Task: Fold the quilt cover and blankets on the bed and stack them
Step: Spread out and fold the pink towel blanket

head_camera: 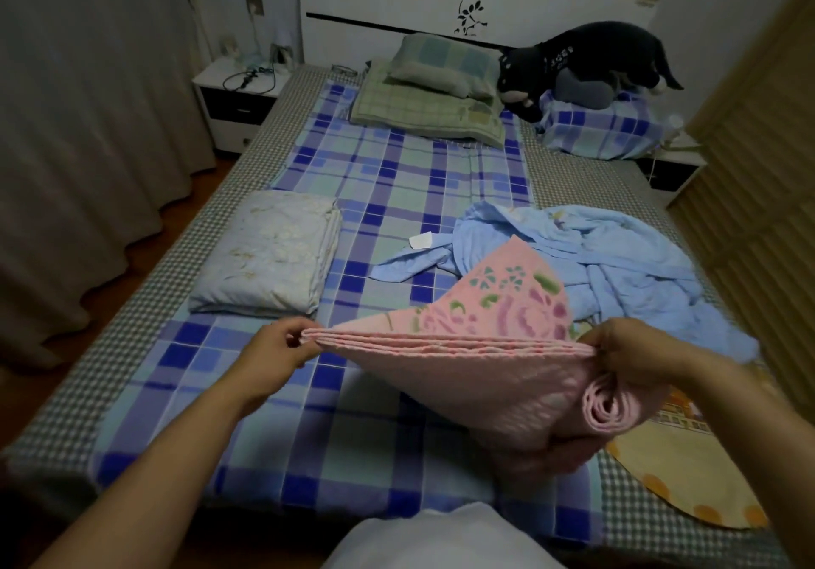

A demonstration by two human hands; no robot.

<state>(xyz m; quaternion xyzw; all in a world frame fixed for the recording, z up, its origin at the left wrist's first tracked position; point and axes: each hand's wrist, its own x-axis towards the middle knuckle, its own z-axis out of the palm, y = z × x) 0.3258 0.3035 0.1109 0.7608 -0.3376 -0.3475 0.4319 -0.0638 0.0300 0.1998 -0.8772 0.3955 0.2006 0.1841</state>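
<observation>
Left hand (282, 346) pinches left corner of pink blanket (476, 361), fingers curled tight on stacked edges. Right hand (635, 352) grips right corner likewise. Blanket held above bed (397, 180), lower centre of frame. Folded white quilt (269, 251) centre left. Blue cover (595, 255) crumpled, centre right.

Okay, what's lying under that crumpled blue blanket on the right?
The crumpled blue blanket lies on the plaid sheet. Near its right front edge an orange-patterned cloth shows; how far that runs beneath is hidden.
</observation>
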